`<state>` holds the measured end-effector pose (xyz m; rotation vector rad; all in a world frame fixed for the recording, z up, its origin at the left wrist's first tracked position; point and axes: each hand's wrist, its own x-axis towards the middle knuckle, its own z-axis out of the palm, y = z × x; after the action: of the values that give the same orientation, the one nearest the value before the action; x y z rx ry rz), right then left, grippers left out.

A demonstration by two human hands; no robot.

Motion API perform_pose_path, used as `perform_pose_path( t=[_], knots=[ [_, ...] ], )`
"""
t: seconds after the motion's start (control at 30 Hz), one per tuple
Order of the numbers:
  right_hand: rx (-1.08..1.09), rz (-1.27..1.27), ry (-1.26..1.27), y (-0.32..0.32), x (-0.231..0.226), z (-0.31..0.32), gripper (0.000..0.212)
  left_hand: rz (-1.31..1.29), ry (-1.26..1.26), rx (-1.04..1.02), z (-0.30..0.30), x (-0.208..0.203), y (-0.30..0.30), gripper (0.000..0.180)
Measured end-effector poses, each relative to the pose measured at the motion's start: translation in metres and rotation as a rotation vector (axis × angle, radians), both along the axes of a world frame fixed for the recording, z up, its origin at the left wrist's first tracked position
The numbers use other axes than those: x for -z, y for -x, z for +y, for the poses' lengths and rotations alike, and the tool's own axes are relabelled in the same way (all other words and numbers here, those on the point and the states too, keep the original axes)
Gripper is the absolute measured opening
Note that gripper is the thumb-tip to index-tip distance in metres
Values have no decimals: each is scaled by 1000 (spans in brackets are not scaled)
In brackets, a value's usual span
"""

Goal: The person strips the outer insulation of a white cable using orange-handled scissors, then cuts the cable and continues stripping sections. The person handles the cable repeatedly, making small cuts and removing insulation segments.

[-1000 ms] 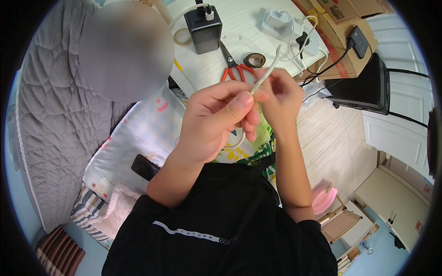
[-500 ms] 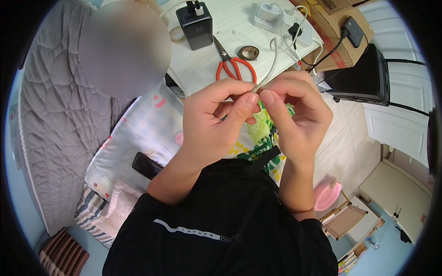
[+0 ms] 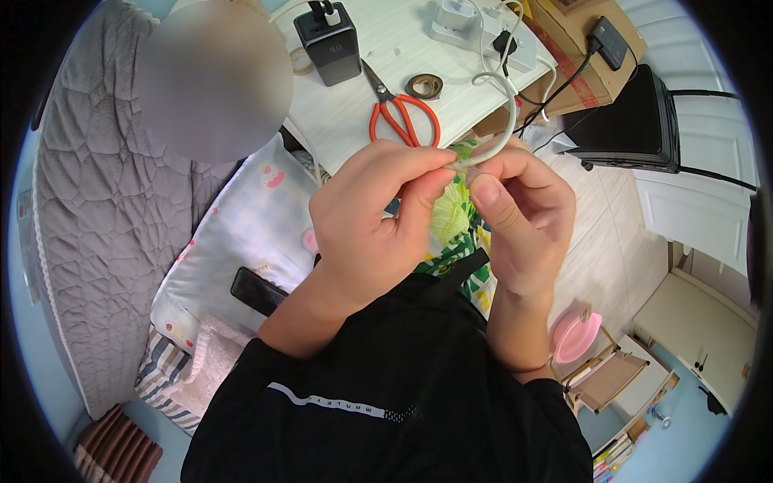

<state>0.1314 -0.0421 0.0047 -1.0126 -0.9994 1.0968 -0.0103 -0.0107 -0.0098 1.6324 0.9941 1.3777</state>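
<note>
A white cable (image 3: 510, 113) loops down from the tabletop to between my two hands. My left hand (image 3: 366, 221) pinches it close to its lower end, thumb against forefinger. My right hand (image 3: 527, 221) is curled right beside that spot, its thumb and forefinger drawn together. A small pale, translucent bit shows at its fingertips, too blurred to name. Just beyond my left hand, orange-handled scissors (image 3: 409, 121) lie on the table, blades partly apart. A dark roll of tape (image 3: 424, 86) rests beside them.
On the white table (image 3: 322, 121) stand a black power bank (image 3: 330, 48) and a white power strip (image 3: 483, 36); a pale tape roll (image 3: 301, 61) lies there too. Cardboard boxes (image 3: 576, 76) and a black suitcase (image 3: 632, 125) are at right. A phone (image 3: 258, 291) lies on the bed.
My right thumb has shifted away from my left thumb and slightly down. The cable now bows further right, over my right fingers. My left hand still pinches it.
</note>
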Motion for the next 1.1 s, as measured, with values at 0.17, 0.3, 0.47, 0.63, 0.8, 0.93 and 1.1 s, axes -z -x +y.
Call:
perform_pose_path(
  t=[0.17,0.3,0.47,0.63,0.8,0.93,1.1],
  knots=[
    [38,38,5,4,5,1,5,-114,119,94,0,0,2,8],
    [44,23,30,6,11,2,5,-172,137,120,-4,1,1,9],
    [35,155,90,13,6,4,2,-244,157,115,-7,6,-1,16],
    [35,262,123,5,17,4,7,-426,403,168,-6,3,0,20],
    [200,16,261,2,45,15,12,-549,582,255,1,-4,7,24],
    [275,-978,64,9,72,33,33,-719,739,384,7,-6,12,25],
    [242,-1358,105,19,101,45,37,-763,785,456,9,-7,15,21]
  ],
)
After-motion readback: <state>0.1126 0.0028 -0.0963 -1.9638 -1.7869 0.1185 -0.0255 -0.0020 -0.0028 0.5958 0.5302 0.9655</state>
